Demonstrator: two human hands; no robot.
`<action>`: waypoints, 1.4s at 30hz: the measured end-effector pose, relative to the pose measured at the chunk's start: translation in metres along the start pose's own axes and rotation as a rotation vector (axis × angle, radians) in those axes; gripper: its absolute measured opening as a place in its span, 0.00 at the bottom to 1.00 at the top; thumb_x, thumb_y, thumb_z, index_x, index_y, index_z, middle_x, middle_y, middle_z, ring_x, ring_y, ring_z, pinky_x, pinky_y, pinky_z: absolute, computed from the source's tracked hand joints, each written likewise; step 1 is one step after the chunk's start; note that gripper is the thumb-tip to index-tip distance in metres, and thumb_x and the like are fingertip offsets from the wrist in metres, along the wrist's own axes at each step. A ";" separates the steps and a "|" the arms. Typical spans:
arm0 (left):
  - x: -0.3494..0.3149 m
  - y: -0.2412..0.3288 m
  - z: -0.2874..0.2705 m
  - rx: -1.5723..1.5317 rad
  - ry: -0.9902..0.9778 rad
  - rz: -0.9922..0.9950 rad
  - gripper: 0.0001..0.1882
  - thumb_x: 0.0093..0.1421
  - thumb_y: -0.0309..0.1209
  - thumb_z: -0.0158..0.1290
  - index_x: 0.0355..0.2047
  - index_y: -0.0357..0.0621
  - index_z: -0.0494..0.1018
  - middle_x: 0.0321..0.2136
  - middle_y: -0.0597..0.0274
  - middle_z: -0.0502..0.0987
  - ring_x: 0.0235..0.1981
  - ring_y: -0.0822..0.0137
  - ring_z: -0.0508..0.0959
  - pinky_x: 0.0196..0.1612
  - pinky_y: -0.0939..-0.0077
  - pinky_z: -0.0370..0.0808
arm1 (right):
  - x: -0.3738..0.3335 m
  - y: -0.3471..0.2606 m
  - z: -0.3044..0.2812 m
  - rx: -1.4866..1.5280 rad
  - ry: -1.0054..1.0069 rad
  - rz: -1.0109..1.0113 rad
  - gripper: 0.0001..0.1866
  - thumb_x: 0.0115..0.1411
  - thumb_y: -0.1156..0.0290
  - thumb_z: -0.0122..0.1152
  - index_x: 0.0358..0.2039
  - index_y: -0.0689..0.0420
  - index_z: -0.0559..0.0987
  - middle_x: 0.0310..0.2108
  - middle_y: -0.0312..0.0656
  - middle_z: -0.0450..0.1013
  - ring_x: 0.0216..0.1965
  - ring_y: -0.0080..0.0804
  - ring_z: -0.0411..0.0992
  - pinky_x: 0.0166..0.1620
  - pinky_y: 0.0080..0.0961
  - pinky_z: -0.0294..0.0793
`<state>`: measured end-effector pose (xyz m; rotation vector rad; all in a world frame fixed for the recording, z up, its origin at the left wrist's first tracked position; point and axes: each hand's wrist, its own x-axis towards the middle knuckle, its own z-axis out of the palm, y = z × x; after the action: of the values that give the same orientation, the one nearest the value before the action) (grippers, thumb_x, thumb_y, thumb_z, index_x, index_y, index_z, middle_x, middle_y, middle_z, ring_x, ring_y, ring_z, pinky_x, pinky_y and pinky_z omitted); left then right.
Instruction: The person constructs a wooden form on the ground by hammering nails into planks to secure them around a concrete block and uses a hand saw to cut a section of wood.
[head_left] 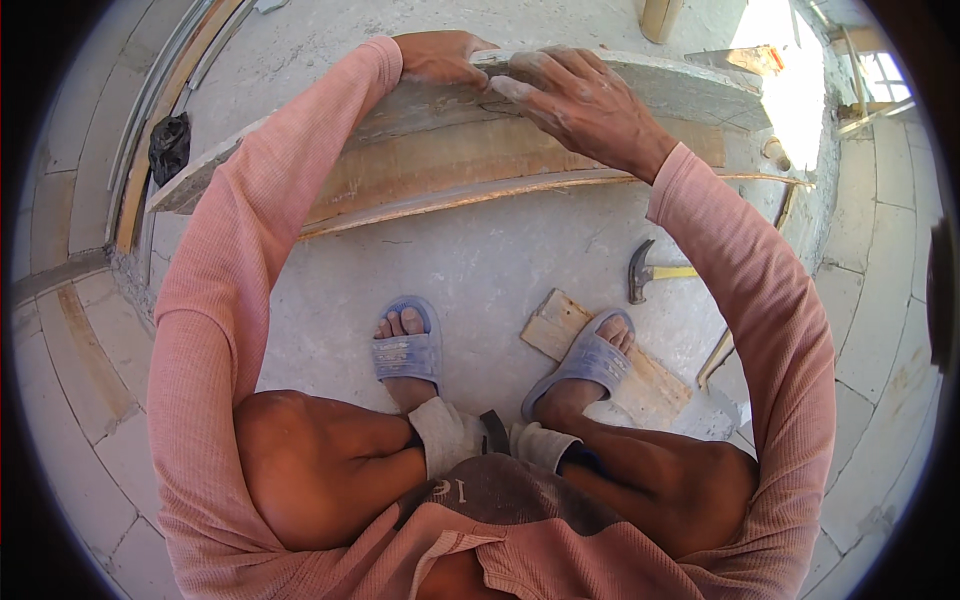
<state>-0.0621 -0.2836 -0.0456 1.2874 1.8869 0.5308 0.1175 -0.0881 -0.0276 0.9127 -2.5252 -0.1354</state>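
A long grey, cement-stained board (690, 90) stands on edge across the floor in front of me. At its upper edge, my left hand (445, 58) is closed over the board, the fingertips partly hidden. Close beside it, my right hand (590, 110) is dusty and bent over the same edge, its fingers gripping the board. Whether something small sits between the two hands I cannot make out. Against the near side of the board lies a brown plywood strip (440, 165) with a splintered lower edge.
A claw hammer (665, 272) with a yellow handle lies right of my feet. My right sandal (590, 365) rests on a scrap of wood (556, 322). A black plastic bag (170, 148) is at the left. What looks like a handsaw (745, 60) lies beyond the board. Block walls (860, 290) flank me.
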 end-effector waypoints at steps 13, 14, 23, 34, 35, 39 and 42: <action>0.026 0.057 0.005 -0.001 0.200 0.045 0.37 0.69 0.62 0.44 0.67 0.49 0.67 0.56 0.44 0.78 0.58 0.48 0.77 0.61 0.54 0.72 | -0.064 0.000 0.004 0.241 -0.533 0.510 0.16 0.69 0.57 0.57 0.33 0.56 0.81 0.41 0.47 0.75 0.46 0.43 0.75 0.52 0.44 0.75; 0.030 0.057 0.009 -0.001 0.192 0.068 0.37 0.69 0.62 0.44 0.67 0.49 0.67 0.56 0.44 0.78 0.58 0.48 0.77 0.61 0.54 0.72 | -0.071 0.012 0.011 0.331 -0.646 0.579 0.19 0.70 0.55 0.57 0.31 0.58 0.80 0.34 0.48 0.73 0.40 0.45 0.75 0.47 0.45 0.75; 0.033 0.065 0.030 0.417 0.381 -0.137 0.32 0.70 0.61 0.44 0.50 0.43 0.72 0.32 0.40 0.81 0.36 0.42 0.81 0.45 0.50 0.75 | -0.133 0.053 -0.039 0.622 -0.752 0.818 0.27 0.65 0.46 0.62 0.29 0.63 0.79 0.24 0.54 0.74 0.28 0.48 0.72 0.39 0.47 0.70; 0.062 0.048 0.009 0.207 0.009 -0.168 0.38 0.61 0.61 0.56 0.57 0.39 0.76 0.48 0.45 0.83 0.47 0.53 0.83 0.54 0.59 0.75 | -0.159 0.032 -0.064 0.342 -0.717 0.502 0.23 0.68 0.53 0.59 0.60 0.48 0.77 0.56 0.48 0.78 0.53 0.48 0.77 0.58 0.44 0.76; 0.056 0.050 0.007 0.245 0.041 -0.193 0.37 0.61 0.61 0.56 0.56 0.39 0.77 0.47 0.44 0.83 0.46 0.52 0.83 0.54 0.60 0.76 | -0.155 0.032 -0.063 0.347 -0.707 0.494 0.23 0.68 0.53 0.59 0.60 0.48 0.77 0.56 0.48 0.78 0.53 0.48 0.77 0.58 0.44 0.76; 0.043 0.058 0.007 0.339 0.143 -0.235 0.34 0.62 0.59 0.56 0.53 0.39 0.78 0.42 0.50 0.85 0.45 0.54 0.83 0.51 0.60 0.75 | -0.155 0.030 -0.056 0.328 -0.701 0.478 0.20 0.69 0.61 0.58 0.60 0.46 0.77 0.55 0.46 0.78 0.52 0.49 0.77 0.56 0.44 0.77; 0.014 0.042 0.002 0.233 0.177 -0.066 0.36 0.60 0.59 0.58 0.54 0.40 0.77 0.43 0.49 0.84 0.46 0.53 0.82 0.52 0.60 0.75 | -0.149 0.027 -0.053 0.345 -0.658 0.483 0.19 0.67 0.61 0.60 0.58 0.46 0.78 0.53 0.45 0.79 0.49 0.51 0.78 0.53 0.44 0.78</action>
<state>-0.0382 -0.2538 -0.0228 1.3573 2.1826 0.4103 0.2267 0.0295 -0.0304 0.3678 -3.3811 0.1912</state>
